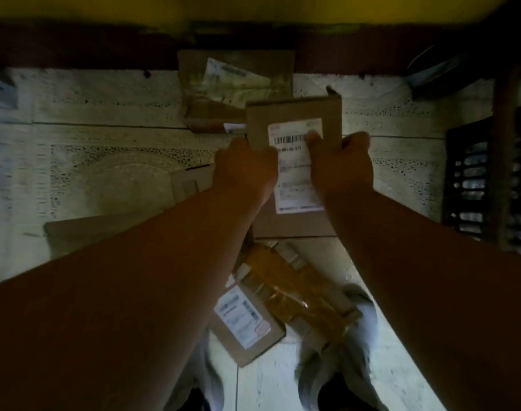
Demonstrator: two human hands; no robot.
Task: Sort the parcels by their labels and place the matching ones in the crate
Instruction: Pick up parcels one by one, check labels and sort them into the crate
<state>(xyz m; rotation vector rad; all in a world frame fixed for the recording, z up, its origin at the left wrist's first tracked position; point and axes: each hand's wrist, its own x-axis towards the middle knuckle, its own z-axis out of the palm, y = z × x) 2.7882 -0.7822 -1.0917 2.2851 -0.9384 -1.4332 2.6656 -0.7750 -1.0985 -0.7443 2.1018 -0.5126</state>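
Brown parcel [294, 114] with white barcoded label [294, 173]; pale speckled floor [105, 114].

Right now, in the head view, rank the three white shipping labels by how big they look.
1. Label on the held parcel, largest, though it is nearest the camera.
2. Label on the near floor parcel.
3. Label on the far parcel, smallest and blurred.

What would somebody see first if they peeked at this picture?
Two hands, the left hand and right hand, hold a brown parcel up in the middle, its white barcode label facing the camera. Below it, a tape-wrapped parcel lies on the pale floor, and a dark crate stands at the right edge.
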